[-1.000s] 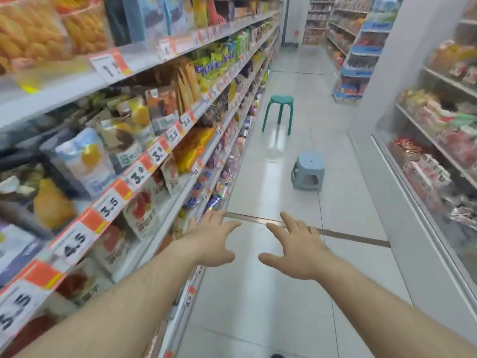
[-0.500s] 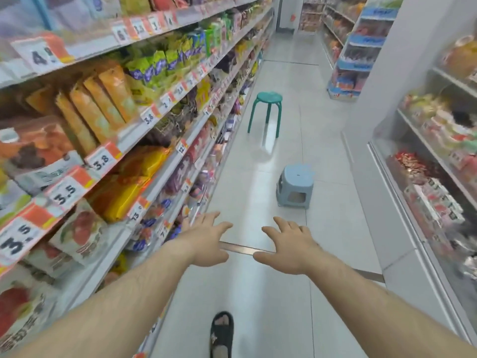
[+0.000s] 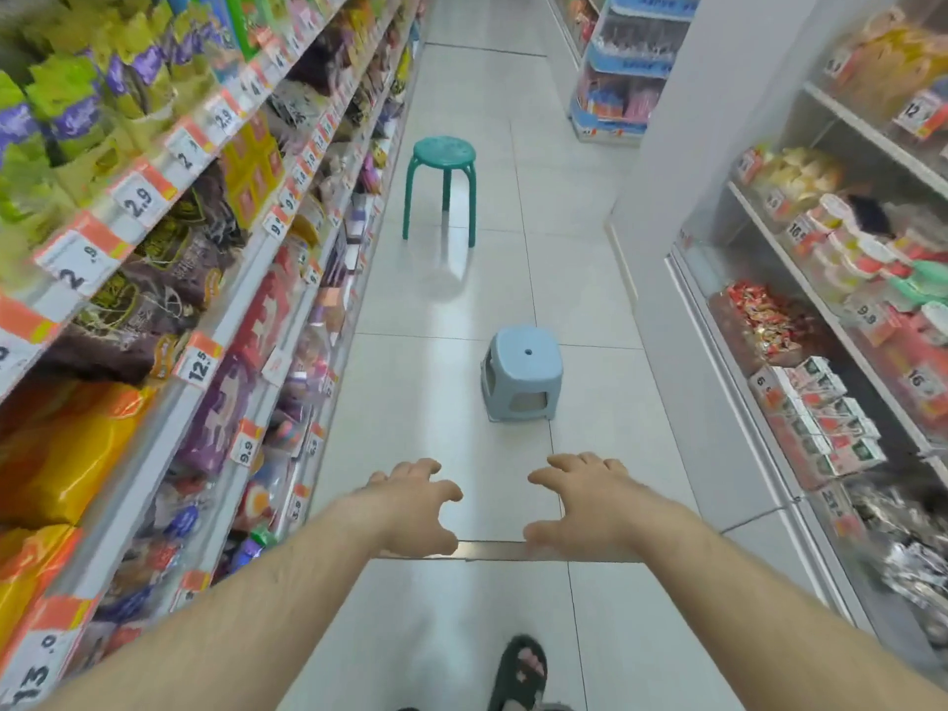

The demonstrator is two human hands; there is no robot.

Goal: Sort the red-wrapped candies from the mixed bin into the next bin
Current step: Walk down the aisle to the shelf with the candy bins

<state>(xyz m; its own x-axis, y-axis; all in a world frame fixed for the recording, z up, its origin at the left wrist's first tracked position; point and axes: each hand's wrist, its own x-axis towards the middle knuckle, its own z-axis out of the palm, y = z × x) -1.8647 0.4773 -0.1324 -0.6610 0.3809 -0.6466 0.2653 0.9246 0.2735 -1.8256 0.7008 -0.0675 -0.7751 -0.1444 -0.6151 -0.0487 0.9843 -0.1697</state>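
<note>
I stand in a shop aisle with both arms stretched out over the tiled floor. My left hand (image 3: 418, 505) and my right hand (image 3: 585, 502) hover palm down, fingers spread, holding nothing. A clear bin of red-wrapped and mixed candies (image 3: 764, 320) sits on the right-hand shelving, well ahead and to the right of my right hand. Another clear bin with silver-wrapped pieces (image 3: 918, 561) lies nearer on the same side.
A low light-blue stool (image 3: 522, 372) stands on the floor just ahead of my hands. A taller green stool (image 3: 442, 184) stands farther down the aisle. Snack shelves (image 3: 169, 279) line the left. My sandalled foot (image 3: 518, 674) shows at the bottom.
The view has moved forward down the aisle and tilted down. The blue stool is nearer, and the candy bin on the right is closer. My hands stay spread and held out.
</note>
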